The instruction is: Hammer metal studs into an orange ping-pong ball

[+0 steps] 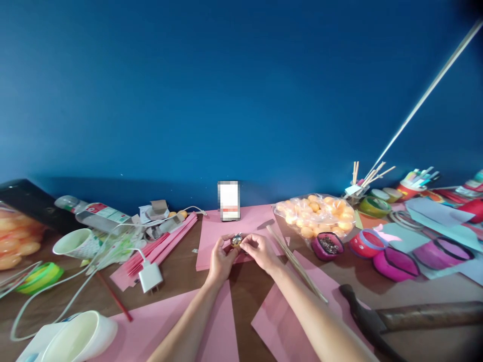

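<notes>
I see a small, round, shiny silver-and-orange object [237,240] raised between the two hands over the middle of the work surface, partly covered by fingers, so I can't make out its full shape. The left hand [222,256] is closed on it from one side; the right hand [260,250] has thumb and fingertips drawn together at its near edge, and I cannot tell whether they grip it or only touch it. Just below, a tiny dark bit by the right fingers is too small for me to identify. Behind the hands lies a stack of flat pink paper sheets [207,246], and on it, against the wall, stands a small upright panel [229,196] whose face is pixelated beyond my reading. To the right, a clear plastic bag of orange balls [320,213] blurs its contents with glare, beside a small magenta bowl [320,254] of bits I can't resolve. The wooden-handled hammer [430,315] runs off my right edge, the oval white cup [103,327] off the bottom, and a long black object [33,203] off the left. Under everything is a brown tabletop [245,306]; beyond rises a plain deep-blue wall [241,100], its upper right corner lost in darkness.
</notes>
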Demonstrator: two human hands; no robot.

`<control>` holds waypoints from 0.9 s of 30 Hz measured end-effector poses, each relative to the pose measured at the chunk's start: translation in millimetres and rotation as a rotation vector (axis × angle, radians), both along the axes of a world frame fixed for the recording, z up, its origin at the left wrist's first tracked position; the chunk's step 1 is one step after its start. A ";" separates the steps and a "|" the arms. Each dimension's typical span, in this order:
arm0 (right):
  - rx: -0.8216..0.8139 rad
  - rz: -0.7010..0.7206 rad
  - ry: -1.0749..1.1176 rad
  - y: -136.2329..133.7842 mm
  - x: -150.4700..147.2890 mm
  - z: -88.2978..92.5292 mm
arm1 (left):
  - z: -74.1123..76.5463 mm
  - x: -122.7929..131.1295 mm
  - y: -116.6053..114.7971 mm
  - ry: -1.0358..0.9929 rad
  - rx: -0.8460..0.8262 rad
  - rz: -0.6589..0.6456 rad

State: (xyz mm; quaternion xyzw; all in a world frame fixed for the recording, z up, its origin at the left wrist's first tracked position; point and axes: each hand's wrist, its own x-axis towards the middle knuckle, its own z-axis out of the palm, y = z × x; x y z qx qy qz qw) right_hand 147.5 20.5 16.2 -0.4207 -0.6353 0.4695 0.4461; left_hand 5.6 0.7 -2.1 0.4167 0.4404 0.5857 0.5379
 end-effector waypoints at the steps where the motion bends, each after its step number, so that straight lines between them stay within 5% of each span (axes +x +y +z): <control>1: -0.001 0.003 0.006 0.1 0.1 -0.4 | 0.2 0.1 -0.1 0.001 0.000 0.000; 27: -0.076 -0.036 -0.051 0.1 0.6 2.0 | -2.4 0.7 0.7 0.007 -0.014 0.013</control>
